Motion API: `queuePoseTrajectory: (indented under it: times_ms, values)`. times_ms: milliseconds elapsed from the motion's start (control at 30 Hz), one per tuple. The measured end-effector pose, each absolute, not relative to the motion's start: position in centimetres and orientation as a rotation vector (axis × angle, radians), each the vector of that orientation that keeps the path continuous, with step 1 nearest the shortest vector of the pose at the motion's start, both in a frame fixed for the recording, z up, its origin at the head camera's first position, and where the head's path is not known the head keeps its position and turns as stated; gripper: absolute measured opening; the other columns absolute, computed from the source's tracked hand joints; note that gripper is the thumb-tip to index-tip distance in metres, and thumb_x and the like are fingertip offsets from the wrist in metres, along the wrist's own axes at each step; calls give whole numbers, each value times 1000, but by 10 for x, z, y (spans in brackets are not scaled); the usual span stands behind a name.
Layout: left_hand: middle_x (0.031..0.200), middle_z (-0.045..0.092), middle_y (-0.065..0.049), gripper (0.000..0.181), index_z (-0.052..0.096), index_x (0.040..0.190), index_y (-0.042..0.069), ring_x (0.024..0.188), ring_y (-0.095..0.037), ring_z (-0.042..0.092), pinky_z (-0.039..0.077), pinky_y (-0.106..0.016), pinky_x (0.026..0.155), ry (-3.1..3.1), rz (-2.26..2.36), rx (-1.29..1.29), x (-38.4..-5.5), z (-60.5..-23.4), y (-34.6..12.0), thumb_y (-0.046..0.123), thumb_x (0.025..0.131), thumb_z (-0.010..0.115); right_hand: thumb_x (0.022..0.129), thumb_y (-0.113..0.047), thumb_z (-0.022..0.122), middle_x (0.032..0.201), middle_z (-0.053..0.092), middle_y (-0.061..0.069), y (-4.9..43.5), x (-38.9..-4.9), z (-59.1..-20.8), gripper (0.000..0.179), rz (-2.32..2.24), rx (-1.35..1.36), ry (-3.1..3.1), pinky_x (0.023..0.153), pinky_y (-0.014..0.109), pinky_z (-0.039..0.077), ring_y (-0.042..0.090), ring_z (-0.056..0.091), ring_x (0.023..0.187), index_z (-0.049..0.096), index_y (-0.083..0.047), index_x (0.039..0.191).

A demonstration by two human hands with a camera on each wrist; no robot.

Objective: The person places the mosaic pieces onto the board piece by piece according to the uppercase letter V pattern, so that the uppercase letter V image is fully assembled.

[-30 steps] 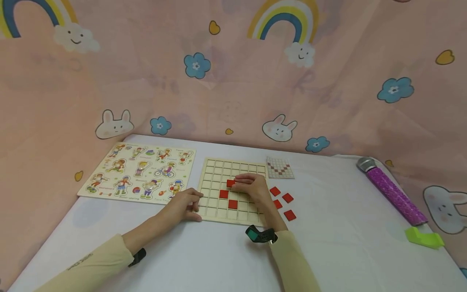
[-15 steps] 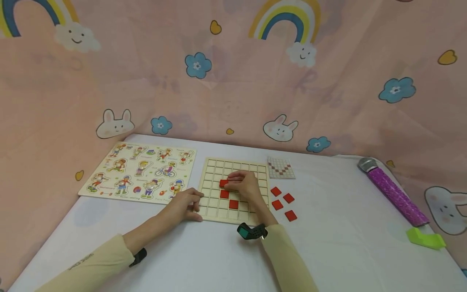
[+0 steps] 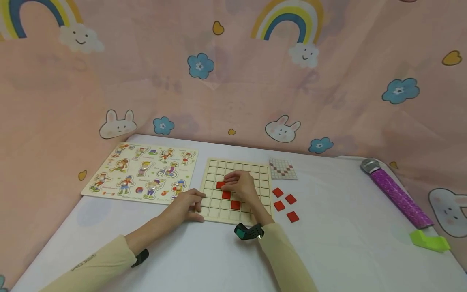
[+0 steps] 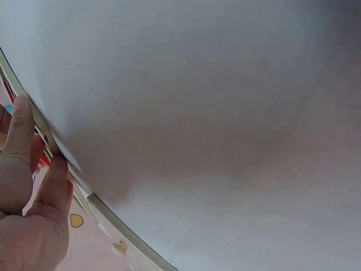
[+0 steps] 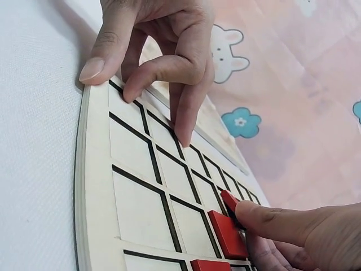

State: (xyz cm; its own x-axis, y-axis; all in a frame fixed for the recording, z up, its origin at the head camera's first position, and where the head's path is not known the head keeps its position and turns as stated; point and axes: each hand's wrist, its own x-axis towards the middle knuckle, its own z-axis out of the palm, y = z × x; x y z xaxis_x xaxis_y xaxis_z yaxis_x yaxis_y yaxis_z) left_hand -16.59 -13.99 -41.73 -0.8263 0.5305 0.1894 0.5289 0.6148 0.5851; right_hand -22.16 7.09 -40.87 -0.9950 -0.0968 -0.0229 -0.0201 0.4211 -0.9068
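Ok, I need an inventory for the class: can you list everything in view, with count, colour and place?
Grid board: one, cream, table centre
Seated red tiles: two, red, in grid cells
Pinched tile: one, red, over the grid
Loose tiles: four, red, right of the grid
Pattern card: one, pale with red squares, beyond the loose tiles
Sports picture puzzle: one, cream and multicoloured, left
Glitter microphone: one, purple and silver, far right
Angular piece: one, lime green, by the microphone's near end
Tablecloth: one, white, underneath
Printed backdrop: one, pink, behind
Wristbands: two, black, at the wrists
Sleeves: two, beige, on the forearms
Left hand: one, bare, touching the grid's left edge
Right hand: one, bare, pinching a tile
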Motion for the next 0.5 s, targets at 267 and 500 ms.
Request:
queuePoseTrajectory:
  times_ms: [267,500]
  values:
    - [112,64,-16,35,52,65,10,103,-31,61,47,-32,77,2824,1014,920,-165,-416,-139,16,65,87,76,-2,79,94,71,13,72,-221,-406,27,-1627,-118,2576,77,30,54,22,69,84,68,2,100]
    - [112,64,-16,36,51,65,11,104,-32,61,48,-35,81,2834,997,908,-165,-416,-139,16,65,87,76,-1,78,96,71,15,73,-222,-406,27,-1674,-133,2532,78,31,54,24,69,85,68,3,101]
